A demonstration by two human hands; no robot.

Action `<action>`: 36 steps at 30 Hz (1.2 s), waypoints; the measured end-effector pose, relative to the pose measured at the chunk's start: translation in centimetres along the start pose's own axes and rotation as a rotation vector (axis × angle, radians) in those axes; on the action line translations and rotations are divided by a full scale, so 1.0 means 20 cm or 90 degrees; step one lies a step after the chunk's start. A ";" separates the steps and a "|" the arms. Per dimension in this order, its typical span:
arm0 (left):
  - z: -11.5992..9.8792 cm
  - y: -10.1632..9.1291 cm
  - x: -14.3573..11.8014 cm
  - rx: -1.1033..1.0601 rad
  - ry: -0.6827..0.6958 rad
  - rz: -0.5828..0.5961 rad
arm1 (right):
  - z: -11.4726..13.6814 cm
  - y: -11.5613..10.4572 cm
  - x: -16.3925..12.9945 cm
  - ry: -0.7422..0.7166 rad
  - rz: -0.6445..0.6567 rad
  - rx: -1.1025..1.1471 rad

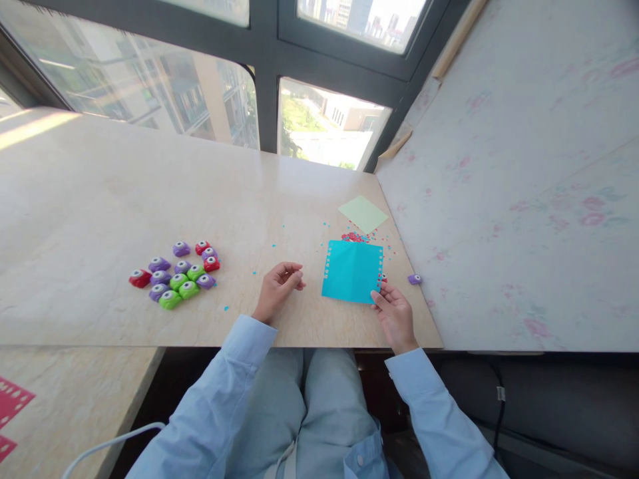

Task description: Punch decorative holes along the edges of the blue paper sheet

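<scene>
Light-blue shirt sleeves (249, 356) rise from the bottom of the frame on either side of pale trousers (274, 412). At lower left, part of a red punched sheet (10, 402) shows near a white cable (117, 436).

Just right of centre, the right hand (394, 313) pinches the lower right corner of a blue paper sheet (352, 273), thumb on top and fingers behind. From that grip the sheet extends up and to the left; it is almost square, so no long axis stands out, with a faint crease down its middle and punched holes along its left and right edges. Whether it is wholly off the tabletop (124, 193) cannot be told. A red craft punch (384, 278) peeks out at the right edge, just above the fingers, mostly hidden.

The left hand (283, 286), loosely curled with nothing visible in it, is apart from the sheet, off its left edge; the right is the nearer.

A purple craft punch (415, 279) sits by the wall at right, and a cluster of eyed punches (182, 269) at left. Beyond the sheet are red and blue paper bits (353, 237), then a pale green sheet (363, 214), and the window (324, 126) at the top.
</scene>
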State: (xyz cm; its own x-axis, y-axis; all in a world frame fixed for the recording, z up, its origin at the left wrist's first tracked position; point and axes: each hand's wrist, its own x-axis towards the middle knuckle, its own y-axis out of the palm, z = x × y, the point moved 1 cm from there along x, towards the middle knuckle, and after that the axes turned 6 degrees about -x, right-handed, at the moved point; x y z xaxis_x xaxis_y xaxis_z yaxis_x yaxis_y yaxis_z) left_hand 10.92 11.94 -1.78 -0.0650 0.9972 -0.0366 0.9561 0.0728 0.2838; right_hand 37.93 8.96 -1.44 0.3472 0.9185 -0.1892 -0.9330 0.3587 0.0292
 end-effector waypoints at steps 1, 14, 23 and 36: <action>0.00 0.01 0.00 0.003 -0.001 -0.004 | 0.00 -0.01 0.00 -0.003 -0.004 0.008; 0.06 0.29 0.28 0.103 -0.053 -0.037 | -0.04 -0.18 -0.08 -0.043 -0.039 0.102; -0.09 0.01 0.06 0.120 0.031 -0.196 | -0.05 -0.19 -0.08 -0.047 -0.021 0.069; -0.29 -0.48 -0.37 0.433 0.206 -0.484 | -0.05 -0.12 -0.10 -0.033 -0.017 -0.006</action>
State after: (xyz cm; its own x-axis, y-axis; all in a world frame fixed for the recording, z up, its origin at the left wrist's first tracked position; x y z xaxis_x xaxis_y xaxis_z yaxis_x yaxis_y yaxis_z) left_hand 0.46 3.86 1.38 -0.6885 0.6579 0.3051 0.5840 0.7524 -0.3045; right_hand 39.44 6.02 -2.03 0.3767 0.9159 -0.1390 -0.9239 0.3823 0.0150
